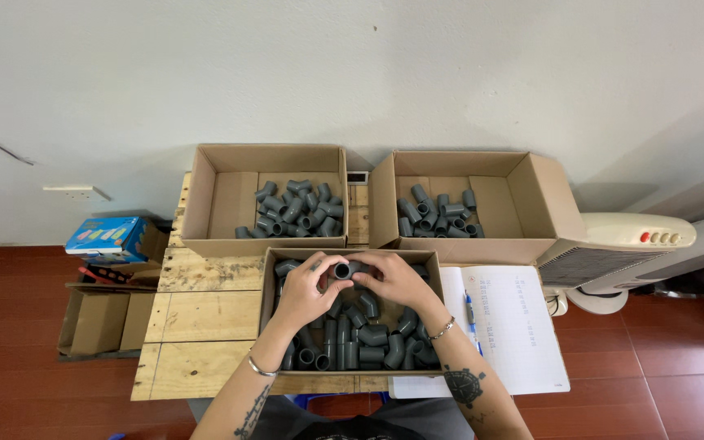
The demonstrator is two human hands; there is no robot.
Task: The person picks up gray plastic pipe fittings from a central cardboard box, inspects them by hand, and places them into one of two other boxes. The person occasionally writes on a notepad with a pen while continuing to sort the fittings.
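Note:
Both my hands hold one grey plastic pipe fitting (344,270) over the near cardboard box (268,287), which is full of several grey pipe fittings (360,336). My left hand (307,290) grips the fitting from the left, my right hand (393,277) from the right, fingers curled around it. The fitting's round open end faces up toward me. Each wrist wears a thin bracelet.
Two open cardboard boxes stand at the back of the wooden table (201,314): the left box (217,200) and the right box (523,200), each holding grey fittings. An open notebook (511,326) with a pen (469,310) lies right. A white fan heater (613,248) stands at the far right.

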